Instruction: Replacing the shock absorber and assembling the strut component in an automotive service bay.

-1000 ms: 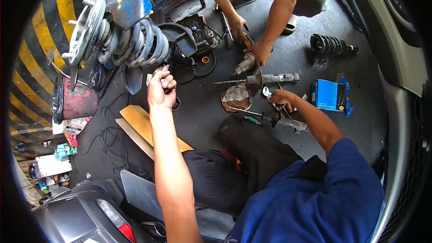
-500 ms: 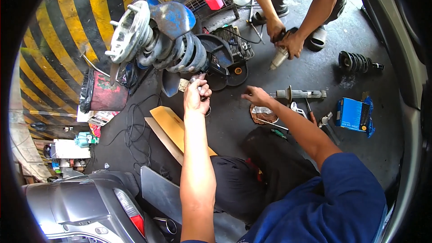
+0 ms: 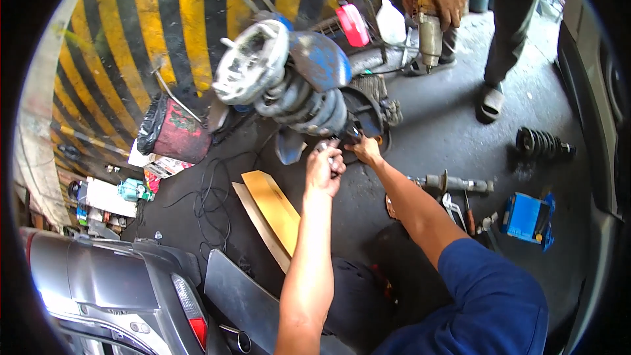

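Note:
A coil-spring strut assembly [image 3: 312, 108] lies slanted in a blue-and-grey spring compressor [image 3: 325, 59], with a pale round plate [image 3: 253, 62] at its upper left. Below the coils, my left hand [image 3: 325, 169] is closed in a fist; a bit of metal shows at its fingers, but its kind is hidden. Just to the right, my right hand [image 3: 365, 150] has its fingers around the strut's dark lower end. Both hands are close together, arms stretched forward.
Another person's hands [image 3: 444, 0] hold an impact wrench [image 3: 430, 39] nose down. On the floor lie a bare shock absorber [image 3: 457, 184], a black coil-spring strut [image 3: 542, 141], pliers [image 3: 452, 210], a blue box [image 3: 524, 217], yellow cardboard [image 3: 273, 207] and cables [image 3: 213, 190]. A red bucket [image 3: 181, 135] stands left.
My right hand has moved from above the floor by the bare shock absorber to the strut's lower end. The other person has raised the impact wrench. The view has shifted.

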`<control>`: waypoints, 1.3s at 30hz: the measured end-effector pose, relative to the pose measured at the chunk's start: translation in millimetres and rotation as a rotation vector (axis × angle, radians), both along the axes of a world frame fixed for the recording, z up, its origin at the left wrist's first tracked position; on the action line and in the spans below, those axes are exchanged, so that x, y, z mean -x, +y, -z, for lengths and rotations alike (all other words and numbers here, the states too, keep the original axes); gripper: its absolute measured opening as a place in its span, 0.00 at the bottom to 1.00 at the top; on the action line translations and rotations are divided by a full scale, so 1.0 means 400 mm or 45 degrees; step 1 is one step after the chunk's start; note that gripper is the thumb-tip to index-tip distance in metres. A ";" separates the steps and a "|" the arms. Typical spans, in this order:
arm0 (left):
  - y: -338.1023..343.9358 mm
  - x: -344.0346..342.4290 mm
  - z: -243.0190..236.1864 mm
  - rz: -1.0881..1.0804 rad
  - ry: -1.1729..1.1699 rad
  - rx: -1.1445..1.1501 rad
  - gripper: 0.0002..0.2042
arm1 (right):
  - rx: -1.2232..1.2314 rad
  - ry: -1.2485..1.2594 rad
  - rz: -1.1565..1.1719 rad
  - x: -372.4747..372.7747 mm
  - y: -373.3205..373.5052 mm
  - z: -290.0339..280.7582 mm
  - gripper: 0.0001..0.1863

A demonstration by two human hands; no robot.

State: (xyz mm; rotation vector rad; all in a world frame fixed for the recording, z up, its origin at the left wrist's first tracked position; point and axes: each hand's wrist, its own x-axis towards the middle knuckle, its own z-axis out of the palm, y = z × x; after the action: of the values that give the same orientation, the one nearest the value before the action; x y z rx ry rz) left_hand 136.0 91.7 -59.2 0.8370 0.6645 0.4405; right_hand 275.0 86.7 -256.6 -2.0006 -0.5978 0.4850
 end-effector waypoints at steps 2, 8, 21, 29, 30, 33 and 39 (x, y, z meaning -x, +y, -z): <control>-0.002 0.002 -0.002 0.047 -0.033 -0.020 0.09 | 0.239 -0.126 -0.330 -0.024 -0.008 0.007 0.43; -0.011 -0.002 -0.008 -0.040 -0.018 0.010 0.14 | 0.211 0.211 -0.312 -0.039 -0.026 -0.043 0.44; -0.072 -0.093 0.003 0.093 -0.155 0.029 0.03 | -0.593 -0.073 -0.127 -0.220 -0.020 0.291 0.34; 0.004 0.002 0.025 -0.058 -0.281 -0.128 0.04 | -0.528 0.099 -0.218 -0.018 -0.061 0.236 0.37; -0.009 -0.006 0.022 -0.001 -0.330 -0.107 0.06 | -0.517 0.125 -0.204 -0.026 -0.087 0.247 0.37; -0.019 0.006 0.011 -0.035 -0.336 -0.083 0.09 | -0.517 0.218 -0.247 -0.017 -0.155 0.251 0.37; 0.010 0.001 0.045 -0.002 -0.192 -0.083 0.06 | -0.490 0.357 -0.352 -0.021 -0.146 0.159 0.36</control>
State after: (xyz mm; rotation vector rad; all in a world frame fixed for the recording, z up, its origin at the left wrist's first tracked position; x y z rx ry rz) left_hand 135.6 95.8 -77.3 0.8556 0.5133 0.5236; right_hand 283.2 28.4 -320.2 -1.4626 -0.7330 0.7427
